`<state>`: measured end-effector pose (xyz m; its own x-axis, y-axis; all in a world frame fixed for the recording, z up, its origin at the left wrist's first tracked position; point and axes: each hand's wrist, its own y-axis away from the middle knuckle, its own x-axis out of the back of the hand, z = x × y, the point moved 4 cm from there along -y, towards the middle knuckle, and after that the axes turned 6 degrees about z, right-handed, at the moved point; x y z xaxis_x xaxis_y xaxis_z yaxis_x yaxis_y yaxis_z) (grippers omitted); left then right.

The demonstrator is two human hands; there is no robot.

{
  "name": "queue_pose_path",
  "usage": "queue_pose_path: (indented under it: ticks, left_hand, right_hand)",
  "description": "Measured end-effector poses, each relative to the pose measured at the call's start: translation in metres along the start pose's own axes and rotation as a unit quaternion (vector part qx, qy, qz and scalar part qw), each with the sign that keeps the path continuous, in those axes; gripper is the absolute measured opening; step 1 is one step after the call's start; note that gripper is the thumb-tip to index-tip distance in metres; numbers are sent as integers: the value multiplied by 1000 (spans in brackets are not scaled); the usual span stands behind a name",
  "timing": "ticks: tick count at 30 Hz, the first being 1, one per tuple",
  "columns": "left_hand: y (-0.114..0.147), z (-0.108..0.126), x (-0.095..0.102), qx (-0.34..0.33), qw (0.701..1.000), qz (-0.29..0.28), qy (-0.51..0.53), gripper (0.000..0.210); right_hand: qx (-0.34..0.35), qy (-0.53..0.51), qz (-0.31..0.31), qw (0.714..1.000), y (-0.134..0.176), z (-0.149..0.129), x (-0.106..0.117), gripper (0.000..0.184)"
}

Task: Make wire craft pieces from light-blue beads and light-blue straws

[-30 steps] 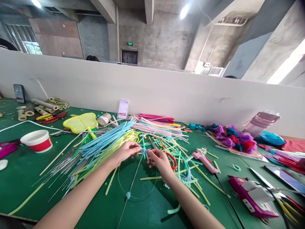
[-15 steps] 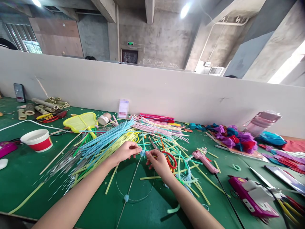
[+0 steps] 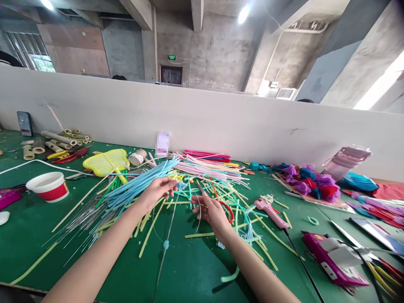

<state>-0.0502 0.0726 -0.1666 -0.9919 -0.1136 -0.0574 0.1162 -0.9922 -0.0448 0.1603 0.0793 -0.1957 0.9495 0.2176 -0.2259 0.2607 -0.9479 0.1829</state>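
Note:
My left hand pinches a small light-blue fuzzy piece at the top of a thin wire stem. Lower on that stem sits a second light-blue tuft. From the stem a thin, pale loop of wire or thread bows out to both sides; much of it is too faint to follow. My right hand is just to the right, its fingers parted and loosely curled, beside the loop's right side. Partly behind this hand lie orange-handled scissors.
Bundles of blue pipe cleaners and pink ones lie beyond my hands. A paper cup stands at left. On the right are a pink glue gun, a purple power strip and a pink bottle. A white partition rises behind.
My left hand has moved up and left with the blue piece, and the stem has tilted with it. My right hand has come off the blue piece, and its fingers have parted.

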Motion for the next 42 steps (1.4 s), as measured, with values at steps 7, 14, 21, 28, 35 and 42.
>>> queue_pose_path:
  ticks: [7,14,21,28,35,42]
  left_hand:
    - [-2,-7,-8,-36,994,28,101,48]
    - [4,-21,-44,-102,994,13,38,38]
    - [-3,-19,-24,-207,961,53,-178,37]
    - [-17,-35,-15,-309,860,72,-401,26]
    - [-25,-45,-21,-304,802,60,-511,29]
    - [-71,-24,-49,-245,767,85,-587,23]
  right_hand:
    - [6,9,-93,996,9,10,-23,58]
    - [-42,-33,-196,979,19,23,-40,54]
    - [-3,1,-138,990,14,18,-33,54]
    - [146,249,9,958,-3,5,-8,53]
    - [214,394,105,888,-2,-8,13,42]
    - [224,460,117,851,-1,-11,16,37]
